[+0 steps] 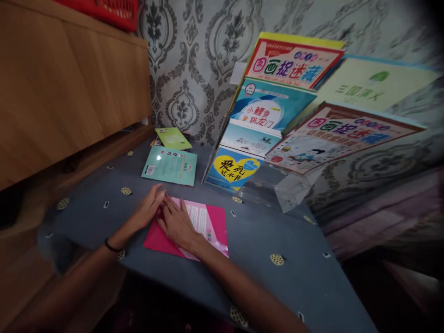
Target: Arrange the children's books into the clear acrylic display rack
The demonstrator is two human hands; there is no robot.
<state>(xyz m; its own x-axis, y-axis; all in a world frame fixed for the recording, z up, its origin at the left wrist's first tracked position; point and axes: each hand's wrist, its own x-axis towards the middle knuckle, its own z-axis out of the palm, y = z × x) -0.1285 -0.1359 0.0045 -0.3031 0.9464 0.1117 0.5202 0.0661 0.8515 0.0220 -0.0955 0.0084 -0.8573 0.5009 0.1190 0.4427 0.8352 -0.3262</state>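
Observation:
A bright pink book (pixel 218 223) lies flat on the blue-grey table cover, with printed text panels on the side facing up. My right hand (pixel 178 224) rests on its left half, palm down, fingers stretched out and a little apart. At the book's upper left corner is my left hand (pixel 150 209), with a dark band on the wrist. Its fingers reach out to the right and meet the fingertips of my right hand; what lies under them is hidden. Just behind the hands lies a teal book (pixel 171 165) with a barcode, face down.
A yellow-green book (pixel 173 138) lies partly under the teal one. At the back right, a clear stand (pixel 294 189) holds several picture books (pixel 267 111). A wooden cabinet (pixel 76 83) borders the left, with a red basket (pixel 116 13) on top. Patterned wallpaper is behind.

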